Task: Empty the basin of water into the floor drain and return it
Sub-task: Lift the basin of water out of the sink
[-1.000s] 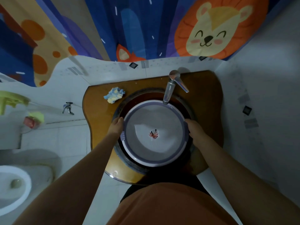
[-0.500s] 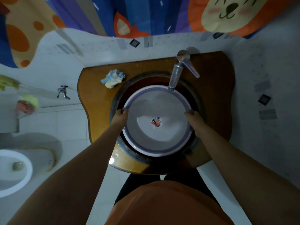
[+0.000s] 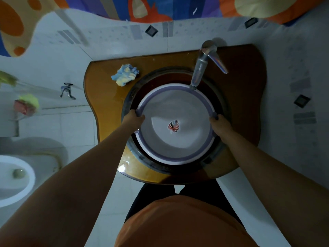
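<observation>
A round white basin (image 3: 178,157) with a purple rim and a small leaf print at its bottom sits in the dark sink bowl (image 3: 142,86) of an amber glass counter (image 3: 105,97). My left hand (image 3: 134,118) grips the basin's left rim. My right hand (image 3: 219,123) grips its right rim. Both thumbs hook over the edge. Water in the basin is hard to make out. No floor drain is visible.
A chrome faucet (image 3: 201,68) overhangs the basin's far rim. A blue-yellow cloth (image 3: 125,76) lies on the counter at back left. A toilet (image 3: 16,179) stands at left, a wall tap (image 3: 66,90) above it. The tiled floor (image 3: 80,125) lies left of the counter.
The view has tilted down and drawn closer to the sink. Both hands have closed tighter over the basin's rim, thumbs now inside the edge. The basin stays in the sink bowl.
</observation>
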`<state>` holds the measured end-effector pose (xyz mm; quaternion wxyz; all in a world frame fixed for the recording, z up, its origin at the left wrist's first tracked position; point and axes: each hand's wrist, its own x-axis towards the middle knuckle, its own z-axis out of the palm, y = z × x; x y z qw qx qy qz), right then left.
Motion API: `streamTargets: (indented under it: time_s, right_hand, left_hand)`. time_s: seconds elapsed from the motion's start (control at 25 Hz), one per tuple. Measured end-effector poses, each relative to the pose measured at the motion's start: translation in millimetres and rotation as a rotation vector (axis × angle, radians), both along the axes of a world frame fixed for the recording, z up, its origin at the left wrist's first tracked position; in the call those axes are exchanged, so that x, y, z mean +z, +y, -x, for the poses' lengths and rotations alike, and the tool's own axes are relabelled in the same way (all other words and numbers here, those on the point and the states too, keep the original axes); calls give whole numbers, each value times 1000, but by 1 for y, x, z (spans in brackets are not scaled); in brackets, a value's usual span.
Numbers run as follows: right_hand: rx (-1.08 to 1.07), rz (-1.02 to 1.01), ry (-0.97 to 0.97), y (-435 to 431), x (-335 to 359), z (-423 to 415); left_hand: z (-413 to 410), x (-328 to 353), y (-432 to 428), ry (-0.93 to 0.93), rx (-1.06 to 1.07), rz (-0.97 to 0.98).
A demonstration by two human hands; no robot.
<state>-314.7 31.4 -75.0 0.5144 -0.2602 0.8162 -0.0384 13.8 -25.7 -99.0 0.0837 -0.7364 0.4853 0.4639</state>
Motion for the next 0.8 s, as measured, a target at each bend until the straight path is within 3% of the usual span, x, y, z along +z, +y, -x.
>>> streamTargets:
  time_s: [0.28,0.8]
  right_hand:
    - [190,-42,136,-6,-2,-1]
    - [213,13,142,1,1,-2]
  left_hand:
    - [0,-3,-4,-124,-144,40]
    - [-6,-3,-5,-78,-145,34]
